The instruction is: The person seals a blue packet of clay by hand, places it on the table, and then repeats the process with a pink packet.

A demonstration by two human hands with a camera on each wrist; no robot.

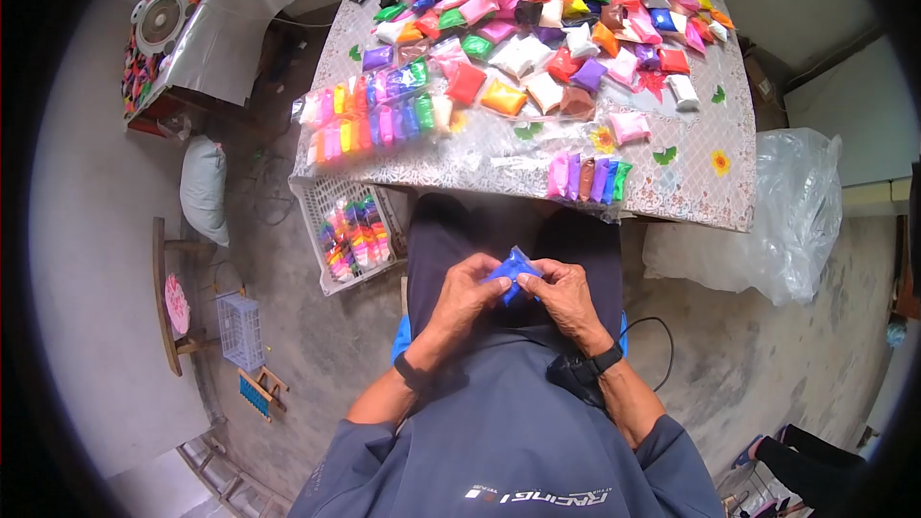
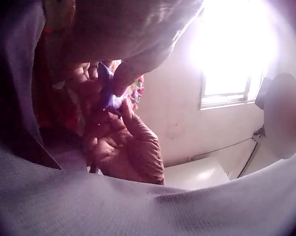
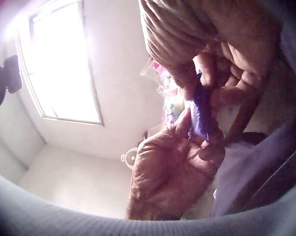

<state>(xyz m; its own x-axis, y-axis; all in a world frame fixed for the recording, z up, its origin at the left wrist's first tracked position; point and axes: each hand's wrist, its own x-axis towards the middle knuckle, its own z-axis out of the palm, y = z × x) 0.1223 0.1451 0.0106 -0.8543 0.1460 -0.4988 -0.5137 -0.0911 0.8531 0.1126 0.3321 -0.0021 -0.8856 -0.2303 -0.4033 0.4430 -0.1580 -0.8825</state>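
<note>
A seated person holds a small blue packet over the lap, just in front of the near edge of the desk and level with neither its top nor the floor. The left hand has its grip closed on the packet's left side, fingers curled and thumb pressing on top; the right hand pinches the right side in the same way, so the two grips meet around the packet and the knuckles nearly touch. In the right wrist view the packet stands roughly upright between thumb and fingertips, its plastic creased, with little of it showing past the fingers. A black band sits on the right wrist. On the desk, which is spread with a flowered plastic cloth, a broad heap of coloured packets covers the far half. Near the front edge, a short row of packets in pink, purple, brown, blue and green lies side by side, just beyond the hands. Long strips of rainbow packets lie at the desk's left corner. Below that corner a white basket on the floor holds more bright strips. A large clear plastic bag slumps on the floor at the desk's right side
</note>
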